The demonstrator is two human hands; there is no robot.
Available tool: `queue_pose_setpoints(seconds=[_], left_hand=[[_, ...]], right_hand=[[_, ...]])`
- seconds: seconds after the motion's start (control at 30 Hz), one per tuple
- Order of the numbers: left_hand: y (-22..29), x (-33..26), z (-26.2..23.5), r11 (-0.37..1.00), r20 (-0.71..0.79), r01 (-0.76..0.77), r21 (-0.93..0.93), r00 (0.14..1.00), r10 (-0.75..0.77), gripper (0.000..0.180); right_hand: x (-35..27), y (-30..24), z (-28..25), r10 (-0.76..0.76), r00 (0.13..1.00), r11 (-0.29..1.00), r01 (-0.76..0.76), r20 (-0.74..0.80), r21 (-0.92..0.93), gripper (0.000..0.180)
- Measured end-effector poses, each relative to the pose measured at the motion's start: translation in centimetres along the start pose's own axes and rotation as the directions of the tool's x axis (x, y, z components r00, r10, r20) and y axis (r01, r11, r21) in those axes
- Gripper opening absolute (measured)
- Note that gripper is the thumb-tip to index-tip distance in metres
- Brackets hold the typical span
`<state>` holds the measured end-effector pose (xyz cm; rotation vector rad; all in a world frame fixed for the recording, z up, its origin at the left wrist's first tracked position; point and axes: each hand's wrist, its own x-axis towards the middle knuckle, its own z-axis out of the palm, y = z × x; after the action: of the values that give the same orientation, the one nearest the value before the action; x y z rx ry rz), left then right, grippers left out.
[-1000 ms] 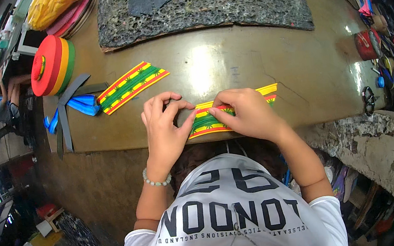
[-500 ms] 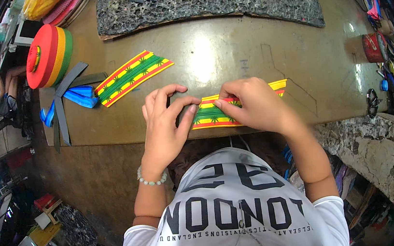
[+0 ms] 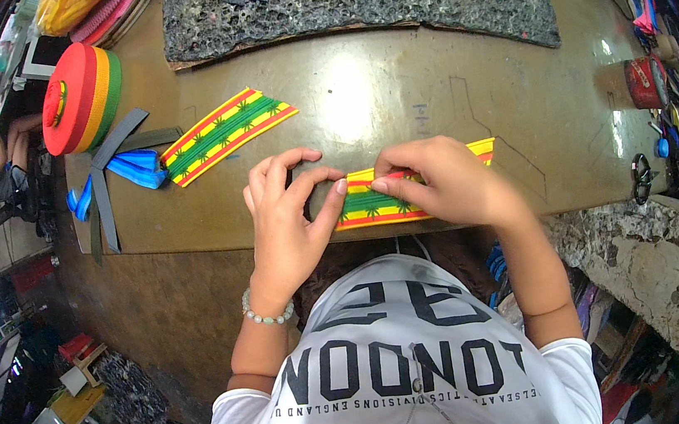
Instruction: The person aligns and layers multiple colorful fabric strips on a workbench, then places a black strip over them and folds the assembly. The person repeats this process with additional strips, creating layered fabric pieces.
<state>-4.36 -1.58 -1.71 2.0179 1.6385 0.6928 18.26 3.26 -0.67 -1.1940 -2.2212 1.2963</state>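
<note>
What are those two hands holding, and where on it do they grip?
A red, yellow and green striped fabric strip lying on the table. The left hand pinches its left end; the right hand presses on its middle.

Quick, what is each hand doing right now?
Left hand: fingers pinching the left end of the striped red, yellow and green strip on the workbench.
Right hand: pressing down on the same strip.
</note>
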Motion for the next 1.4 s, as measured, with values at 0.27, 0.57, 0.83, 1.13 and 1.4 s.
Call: queue_pose_setpoints(seconds=[0.27, 0.57, 0.83, 1.13, 1.4], left_hand=[[0.4, -0.2, 0.4, 0.999, -0.021, 0.04, 0.014, 0.999, -0.04, 0.016], [0.8, -0.2, 1.1, 0.996, -0.086, 0.056, 0.066, 0.995, -0.05, 0.014], [1.2, 0.2, 1.9, 0.993, -0.142, 0.102, 0.065, 0.986, -0.092, 0.019], [1.5, -2.4, 2.4, 0.956, -0.08, -0.199, 0.216, 0.972, 0.22, 0.045], [1.0, -3.8, 2.9, 0.869, 0.002, -0.239, 0.434, 0.964, 0.264, 0.052]], right_hand=[[0.3, -0.1, 0.2, 0.083, 0.996, 0.995, -0.085, -0.026, -0.05, 0.024], [0.5, -0.6, 0.5, 0.114, 0.992, 0.984, -0.121, -0.058, -0.128, 0.022], [0.6, -1.1, 0.6, 0.133, 0.988, 0.982, -0.142, -0.079, -0.121, 0.023], [0.6, -0.8, 0.9, 0.119, 0.988, 0.981, -0.133, -0.102, -0.141, 0.023], [-1.3, -1.4, -0.4, 0.232, 0.946, 0.904, -0.297, -0.228, -0.309, 0.032]])
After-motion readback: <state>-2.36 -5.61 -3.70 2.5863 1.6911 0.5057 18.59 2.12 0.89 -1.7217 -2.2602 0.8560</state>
